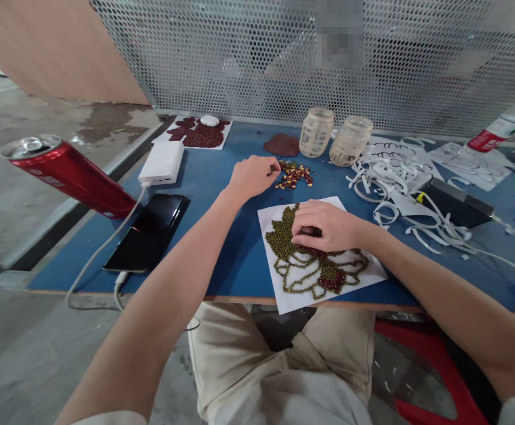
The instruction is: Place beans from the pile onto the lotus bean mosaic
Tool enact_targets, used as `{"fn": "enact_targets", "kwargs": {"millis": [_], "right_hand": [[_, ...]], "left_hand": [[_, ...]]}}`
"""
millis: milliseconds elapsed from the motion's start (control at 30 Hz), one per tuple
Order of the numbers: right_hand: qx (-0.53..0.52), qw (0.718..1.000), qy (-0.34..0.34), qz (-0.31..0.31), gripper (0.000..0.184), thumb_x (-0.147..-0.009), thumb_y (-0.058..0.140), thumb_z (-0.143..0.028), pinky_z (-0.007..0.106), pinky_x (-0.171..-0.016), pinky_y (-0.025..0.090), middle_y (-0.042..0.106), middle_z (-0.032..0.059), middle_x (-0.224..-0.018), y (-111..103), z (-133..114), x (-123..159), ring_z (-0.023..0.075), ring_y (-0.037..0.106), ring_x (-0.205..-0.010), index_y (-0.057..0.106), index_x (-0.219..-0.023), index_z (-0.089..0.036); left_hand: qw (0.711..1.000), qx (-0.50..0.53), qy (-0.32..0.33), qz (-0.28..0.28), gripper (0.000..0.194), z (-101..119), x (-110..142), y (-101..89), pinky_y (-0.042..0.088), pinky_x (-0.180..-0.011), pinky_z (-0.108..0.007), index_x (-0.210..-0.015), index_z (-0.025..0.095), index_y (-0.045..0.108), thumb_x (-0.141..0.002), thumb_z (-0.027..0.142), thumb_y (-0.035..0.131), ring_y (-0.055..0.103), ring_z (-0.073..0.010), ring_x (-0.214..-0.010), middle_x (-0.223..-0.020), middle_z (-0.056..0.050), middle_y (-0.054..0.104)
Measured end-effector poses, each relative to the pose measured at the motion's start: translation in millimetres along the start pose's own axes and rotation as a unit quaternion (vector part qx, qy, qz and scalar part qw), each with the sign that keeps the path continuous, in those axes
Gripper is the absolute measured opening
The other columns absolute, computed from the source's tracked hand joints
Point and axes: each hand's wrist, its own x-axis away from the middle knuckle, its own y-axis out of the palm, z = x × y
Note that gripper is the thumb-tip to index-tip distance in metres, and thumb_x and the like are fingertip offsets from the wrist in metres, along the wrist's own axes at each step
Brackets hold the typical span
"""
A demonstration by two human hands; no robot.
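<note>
A white sheet [284,298] lies at the table's near edge, carrying a picture made of green and red beans [315,271]. My right hand [326,227] rests on that picture with its fingers curled and pressed down on red beans. My left hand [252,175] reaches farther back, fingertips pinched at the edge of a loose pile of mixed beans [293,175]. What the pinch holds is too small to make out.
Two clear jars [316,131] [351,140] and a dark red lid [282,144] stand behind the pile. White paper strips [394,177] lie right. A phone [147,232], power bank [162,163], red can [69,172] sit left; another bean sheet [199,134] at the back.
</note>
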Motion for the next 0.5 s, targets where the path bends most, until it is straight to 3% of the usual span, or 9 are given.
{"fn": "enact_targets", "kwargs": {"millis": [267, 500], "right_hand": [[0.025, 1.000, 0.004, 0.010, 0.016, -0.110, 0.067, -0.029, 0.036, -0.083, 0.038, 0.067, 0.0006, -0.074, 1, 4, 1, 0.0204, 0.056, -0.073, 0.077, -0.102, -0.020], [0.025, 0.999, 0.027, -0.016, 0.017, -0.110, 0.066, -0.029, 0.037, -0.083, 0.038, 0.068, 0.0032, -0.075, -3, 2, 1, 0.0221, 0.057, -0.074, 0.077, -0.102, -0.020]], "left_hand": [[0.999, -0.019, 0.016, -0.026, 0.030, 1, -1, -0.1, 0.057, -0.097, -0.043, -0.122, 0.032, 0.085, -0.107, 0.037, 0.060, 0.077, -0.0312, -0.114, -0.121, -0.007, 0.086], [0.997, 0.018, 0.058, -0.054, 0.027, -8, -5, 2.5, 0.054, -0.090, -0.038, -0.118, 0.030, 0.087, -0.102, 0.041, 0.069, 0.076, -0.0302, -0.105, -0.106, -0.008, 0.084]]}}
